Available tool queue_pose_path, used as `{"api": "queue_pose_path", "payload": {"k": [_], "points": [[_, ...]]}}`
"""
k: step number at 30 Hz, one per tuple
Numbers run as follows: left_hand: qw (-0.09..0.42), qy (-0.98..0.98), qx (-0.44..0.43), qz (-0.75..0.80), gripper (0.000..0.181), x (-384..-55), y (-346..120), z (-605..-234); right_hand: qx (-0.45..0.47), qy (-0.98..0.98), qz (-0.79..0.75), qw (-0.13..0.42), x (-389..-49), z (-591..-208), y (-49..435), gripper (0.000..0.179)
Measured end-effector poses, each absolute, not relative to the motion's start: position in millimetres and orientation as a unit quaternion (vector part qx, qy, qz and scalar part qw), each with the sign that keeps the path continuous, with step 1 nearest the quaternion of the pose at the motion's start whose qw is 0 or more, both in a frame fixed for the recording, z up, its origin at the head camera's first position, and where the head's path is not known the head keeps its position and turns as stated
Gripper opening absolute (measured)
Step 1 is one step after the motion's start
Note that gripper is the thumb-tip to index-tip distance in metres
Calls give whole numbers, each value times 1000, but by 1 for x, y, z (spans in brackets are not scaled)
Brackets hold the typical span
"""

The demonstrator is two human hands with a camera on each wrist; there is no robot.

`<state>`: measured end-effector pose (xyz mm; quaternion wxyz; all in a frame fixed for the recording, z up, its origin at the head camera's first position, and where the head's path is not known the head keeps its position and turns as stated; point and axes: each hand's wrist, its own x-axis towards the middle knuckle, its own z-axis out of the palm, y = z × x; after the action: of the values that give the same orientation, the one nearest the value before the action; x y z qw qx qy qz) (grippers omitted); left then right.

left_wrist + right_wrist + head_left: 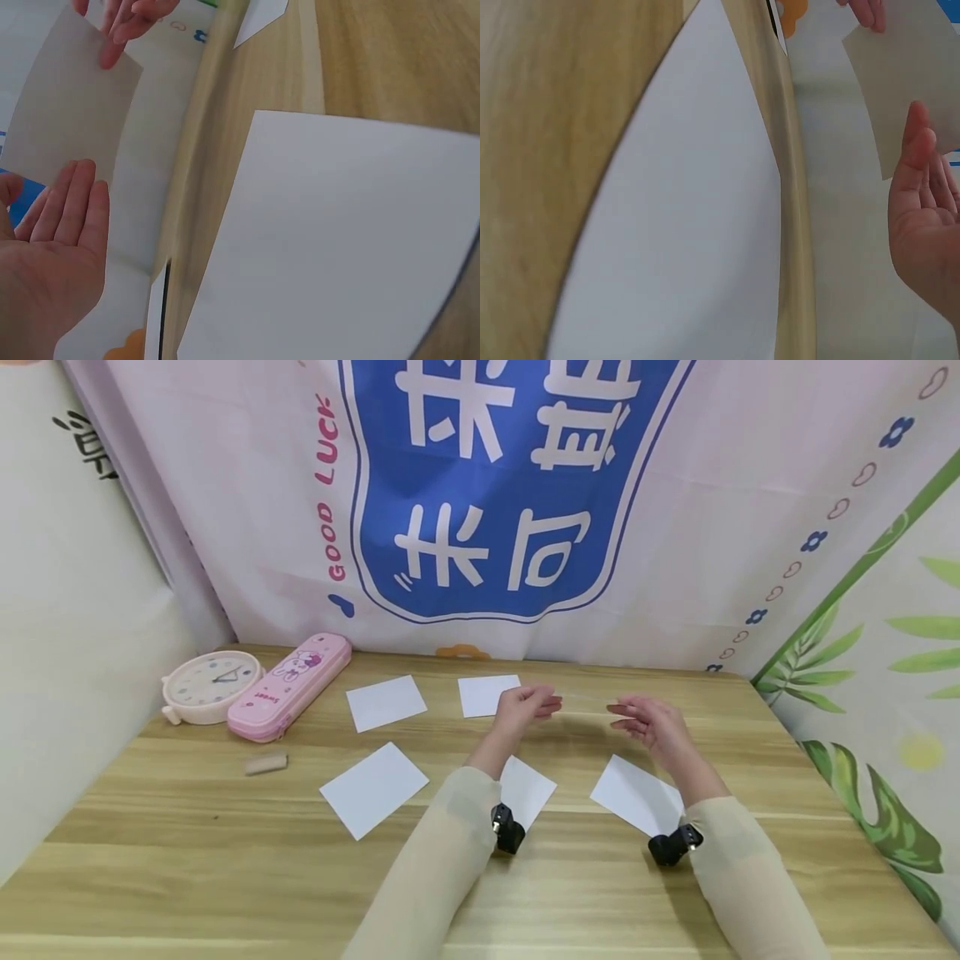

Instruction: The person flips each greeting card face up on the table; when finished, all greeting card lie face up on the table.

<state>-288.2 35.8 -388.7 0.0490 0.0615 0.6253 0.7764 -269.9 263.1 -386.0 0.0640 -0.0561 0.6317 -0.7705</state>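
Above the table, a thin pale rectangular card (71, 97) spans the gap between both hands. From the head view it is almost edge-on and hard to make out. My left hand (525, 703) holds one end by the fingertips, its palm showing in the left wrist view. At the opposite end, my right hand (651, 720) grips the card with its fingertips. The right wrist view shows the card (911, 67) between the two hands. Below the forearms lie two white cards, one by the left wrist (528, 789) and another by the right (637, 797).
More white cards lie flat, at the back left (386, 702), behind my left hand (480, 695) and at left (375, 791). A pink pencil case (290, 687), a round clock (212, 678) and a small beige block (266, 764) sit farther left. A printed cloth (697, 552) hangs behind the table.
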Motion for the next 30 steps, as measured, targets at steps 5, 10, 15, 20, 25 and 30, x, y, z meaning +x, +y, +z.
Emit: {"api": "queue_pose_path", "payload": {"k": [5, 10, 15, 20, 25, 30], "points": [[53, 631, 52, 772, 25, -287, 40, -393, -1, 643, -765, 40, -288, -414, 279, 27], [36, 623, 35, 780, 34, -286, 43, -394, 43, 666, -745, -1, -289, -417, 276, 50], [7, 635, 19, 772, 25, -286, 46, -394, 52, 690, -721, -18, -280, -407, 267, 48], [-3, 668, 28, 743, 26, -287, 49, -394, 20, 728, -684, -26, -270, -396, 259, 46], [14, 735, 66, 675, 46, -287, 49, -387, -30, 801, -597, 1, -260, -374, 253, 56], [25, 782, 92, 616, 58, -297, 54, -391, -53, 844, -534, 17, -268, -369, 258, 64]]}}
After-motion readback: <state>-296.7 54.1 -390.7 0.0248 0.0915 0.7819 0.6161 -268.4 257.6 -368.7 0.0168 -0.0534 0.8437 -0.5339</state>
